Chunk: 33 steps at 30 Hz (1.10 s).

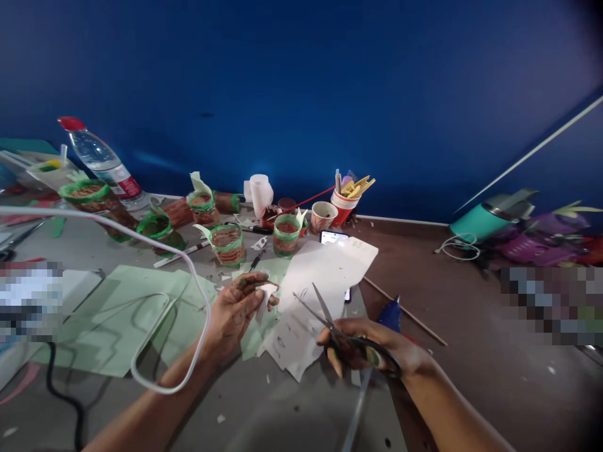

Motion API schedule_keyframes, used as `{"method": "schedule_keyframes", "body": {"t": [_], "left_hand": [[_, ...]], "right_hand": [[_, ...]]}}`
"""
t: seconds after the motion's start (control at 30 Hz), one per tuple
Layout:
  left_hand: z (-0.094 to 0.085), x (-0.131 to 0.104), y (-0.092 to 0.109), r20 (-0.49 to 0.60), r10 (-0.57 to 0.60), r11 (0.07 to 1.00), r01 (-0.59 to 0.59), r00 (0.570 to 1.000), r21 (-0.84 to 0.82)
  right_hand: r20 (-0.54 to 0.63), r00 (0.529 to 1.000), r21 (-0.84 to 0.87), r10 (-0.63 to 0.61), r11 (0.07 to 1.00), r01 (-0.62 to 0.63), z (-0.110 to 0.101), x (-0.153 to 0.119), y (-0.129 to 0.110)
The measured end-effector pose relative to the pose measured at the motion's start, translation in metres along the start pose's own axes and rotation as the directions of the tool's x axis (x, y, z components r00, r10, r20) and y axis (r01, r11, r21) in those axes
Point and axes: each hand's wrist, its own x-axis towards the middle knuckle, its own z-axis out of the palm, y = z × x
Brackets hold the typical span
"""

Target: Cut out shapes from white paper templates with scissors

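My left hand (239, 307) pinches a small white paper piece (266, 294) between thumb and fingers, and its fingertips look smeared with colour. In my right hand (372, 348) is a pair of scissors (332, 323), fingers through the black handles, blades parted and pointing up and left toward the paper piece but apart from it. Under and between the hands lie a large white paper sheet (311, 270) and a torn paper with small drawn marks (294, 342). Just beyond my left hand stands a brown-and-green painted cup (227, 245).
Several more painted cups (286, 235) stand behind. A leaning water bottle (106, 160), a paper roll (260, 194), a red cup of tools (345, 207) and a phone (333, 237) lie toward the wall. A white cable (200, 295) crosses above green paper (113, 320). A wooden stick (409, 314) lies right.
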Motion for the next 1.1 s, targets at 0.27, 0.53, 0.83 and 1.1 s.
{"method": "schedule_keyframes", "body": {"t": [0.27, 0.53, 0.83, 1.1], "left_hand": [[0.001, -0.005, -0.002, 0.095, -0.045, 0.997, 0.039, 0.994, 0.063], [0.000, -0.005, -0.012, 0.126, -0.088, 0.993, 0.077, 0.988, 0.086], [0.007, -0.010, -0.011, 0.136, -0.232, 0.971, 0.237, 0.963, -0.018], [0.005, -0.010, -0.021, 0.152, -0.182, 0.983, 0.174, 0.972, 0.059]], "right_hand": [[-0.003, 1.000, -0.063, 0.016, 0.998, -0.016, -0.003, 0.000, -0.004], [-0.241, 0.959, -0.185, 0.148, 0.963, -0.195, 0.009, 0.010, -0.001], [-0.355, 0.932, -0.263, 0.071, 0.949, -0.173, 0.020, 0.019, 0.007], [-0.439, 0.896, -0.627, -0.062, 0.735, -0.257, 0.038, 0.028, 0.016]]}}
